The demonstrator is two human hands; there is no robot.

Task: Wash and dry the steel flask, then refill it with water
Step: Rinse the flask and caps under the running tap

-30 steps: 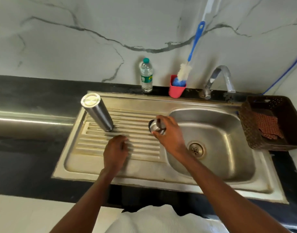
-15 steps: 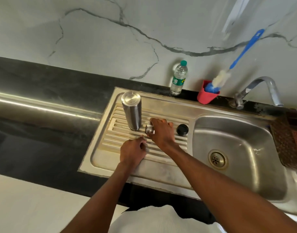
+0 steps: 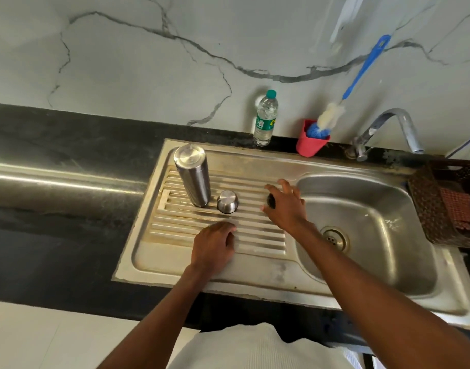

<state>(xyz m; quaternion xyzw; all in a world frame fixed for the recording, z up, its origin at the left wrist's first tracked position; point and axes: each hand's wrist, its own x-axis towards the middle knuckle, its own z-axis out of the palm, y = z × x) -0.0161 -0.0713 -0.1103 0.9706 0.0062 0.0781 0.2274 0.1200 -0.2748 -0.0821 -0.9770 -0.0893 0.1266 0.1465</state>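
The steel flask (image 3: 192, 178) stands upside down at the back left of the ribbed drainboard (image 3: 255, 243). Its steel cap (image 3: 227, 201) sits mouth down just to the right of it, with no hand on it. My right hand (image 3: 285, 209) is further right, near the basin's edge. Its thumb and fingers curl round a small black stopper (image 3: 270, 200), which it mostly hides. My left hand (image 3: 213, 246) rests on the front of the drainboard with loosely curled fingers and holds nothing.
The sink basin (image 3: 374, 209) with its drain lies to the right, under the tap (image 3: 396, 123). Along the wall stand a plastic water bottle (image 3: 265, 118) and a red cup (image 3: 311, 143) holding a blue bottle brush. A brown basket (image 3: 428, 206) holding a cloth sits far right.
My right hand set the steel cap down beside the flask, let go of it and moved right onto the black stopper. The view shifted left.
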